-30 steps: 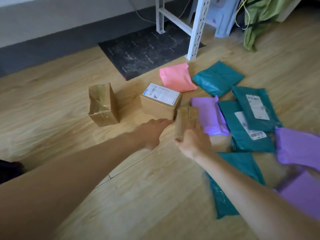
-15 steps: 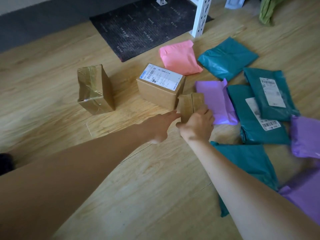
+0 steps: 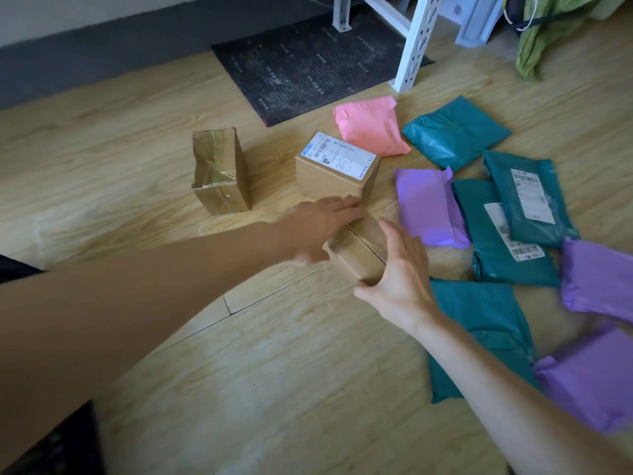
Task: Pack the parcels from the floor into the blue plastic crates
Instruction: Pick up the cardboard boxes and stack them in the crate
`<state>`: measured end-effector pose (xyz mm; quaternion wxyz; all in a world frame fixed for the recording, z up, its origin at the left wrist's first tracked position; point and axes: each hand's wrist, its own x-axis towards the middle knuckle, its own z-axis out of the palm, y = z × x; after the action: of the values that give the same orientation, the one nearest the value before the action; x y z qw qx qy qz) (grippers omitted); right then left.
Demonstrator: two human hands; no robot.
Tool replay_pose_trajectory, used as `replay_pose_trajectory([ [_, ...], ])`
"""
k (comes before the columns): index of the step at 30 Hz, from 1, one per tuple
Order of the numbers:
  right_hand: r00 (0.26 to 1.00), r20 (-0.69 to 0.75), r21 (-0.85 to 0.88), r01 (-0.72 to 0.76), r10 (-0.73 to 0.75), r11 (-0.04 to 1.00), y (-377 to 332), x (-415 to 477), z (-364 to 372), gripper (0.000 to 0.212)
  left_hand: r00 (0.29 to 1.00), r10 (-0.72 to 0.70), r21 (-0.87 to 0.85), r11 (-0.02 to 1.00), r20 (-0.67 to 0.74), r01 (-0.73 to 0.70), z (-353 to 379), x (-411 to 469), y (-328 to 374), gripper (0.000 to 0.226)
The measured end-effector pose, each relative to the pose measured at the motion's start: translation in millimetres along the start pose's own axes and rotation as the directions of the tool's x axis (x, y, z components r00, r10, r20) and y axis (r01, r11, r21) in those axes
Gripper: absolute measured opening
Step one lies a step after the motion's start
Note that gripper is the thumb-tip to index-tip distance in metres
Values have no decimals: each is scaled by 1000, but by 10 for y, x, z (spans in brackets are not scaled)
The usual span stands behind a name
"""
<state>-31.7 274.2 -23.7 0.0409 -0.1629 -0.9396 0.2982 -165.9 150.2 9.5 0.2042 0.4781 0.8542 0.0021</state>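
Note:
A small taped brown box [image 3: 356, 252] is tilted between my two hands just above the wooden floor. My right hand [image 3: 400, 272] grips it, with the thumb round its near end and the fingers along its right side. Straight fingers of my left hand [image 3: 318, 231] press on its top left side. Behind it stands a brown box with a white label [image 3: 332, 180], and further left a tall taped box [image 3: 219, 173]. A pink mailer [image 3: 370, 128], several teal mailers [image 3: 455, 135] and purple mailers [image 3: 428, 207] lie to the right. No blue crate is in view.
A dark mat [image 3: 308, 66] lies at the back by the wall, with a white rack leg [image 3: 414, 46] standing at its right edge. A green cloth [image 3: 541, 39] hangs at the top right. Bare wooden floor [image 3: 274, 371] spreads in front of me.
The small brown box stood upright beside the labelled box. My right hand has pulled it nearer and tipped it over, and my left hand has come onto its left side.

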Motion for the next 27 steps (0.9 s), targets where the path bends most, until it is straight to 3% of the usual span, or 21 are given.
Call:
replay_pose_trajectory([
  [5, 982, 81, 17, 170, -171, 985, -403, -124, -205, 98, 1000, -6, 130, 991, -9, 7, -291, -465, -99, 103],
  [9, 952, 120, 12, 283, -282, 959, -768, -171, -266, 97, 994, -41, 186, 981, -97, 58, -486, -930, -222, 100],
  [16, 905, 86, -31, 421, -417, 907, -1572, -273, -258, 88, 961, -158, 173, 965, -226, 200, -807, -1963, -553, 90],
  [21, 842, 141, -76, 534, -521, 842, -2398, -434, -244, 84, 919, -266, 174, 930, -290, 324, -988, -2910, -779, 90],
  [27, 733, 161, -14, 672, -661, 741, -3479, -713, -72, 82, 848, -407, 162, 863, -338, 479, -1210, -4115, -1059, 90],
])
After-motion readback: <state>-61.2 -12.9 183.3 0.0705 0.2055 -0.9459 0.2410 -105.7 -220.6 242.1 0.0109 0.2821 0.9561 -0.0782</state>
